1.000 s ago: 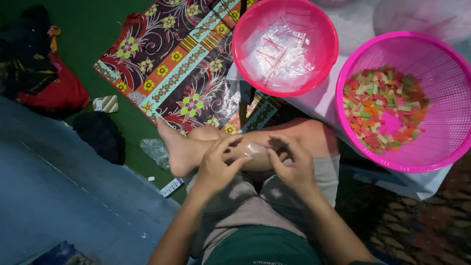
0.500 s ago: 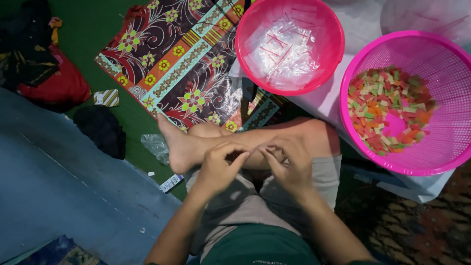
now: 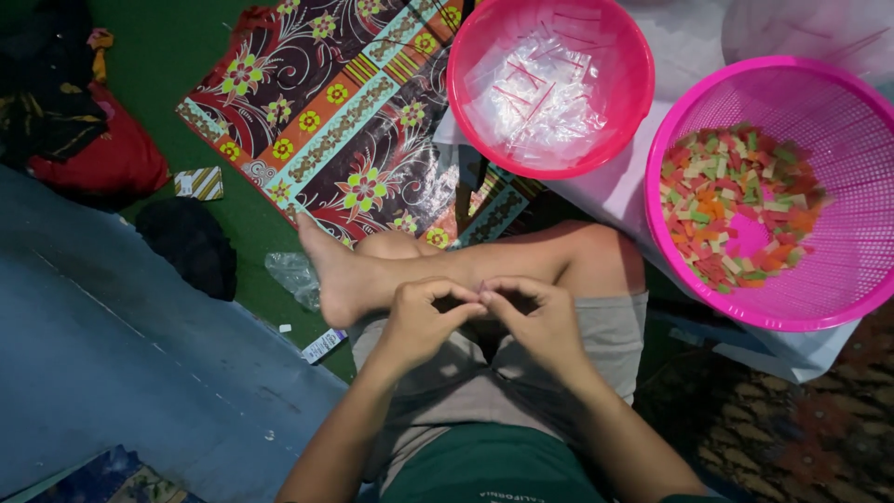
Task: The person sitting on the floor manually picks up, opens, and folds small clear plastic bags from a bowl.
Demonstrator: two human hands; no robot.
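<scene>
Both hands, left hand (image 3: 421,321) and right hand (image 3: 538,319), meet fingertip to fingertip over the lap, pinching something too small to tell. Likely sealing a packet; the next piece calls for a far-right reach to the basket (image 3: 861,279) of coloured bits (image 3: 736,200).

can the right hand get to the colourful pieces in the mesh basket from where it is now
Probably yes. The right hand is at the lap, fingertips meeting the left hand; the pink mesh basket sits open-topped to its right, with only the bare knee between.

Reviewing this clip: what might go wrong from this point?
Both hands, left hand and right hand, meet fingertip to fingertip over the lap, and whatever they pinch is too small to make out; it may slip and be lost in the folds. The mesh basket of coloured pieces sits close by the knee and might get nudged.
</scene>
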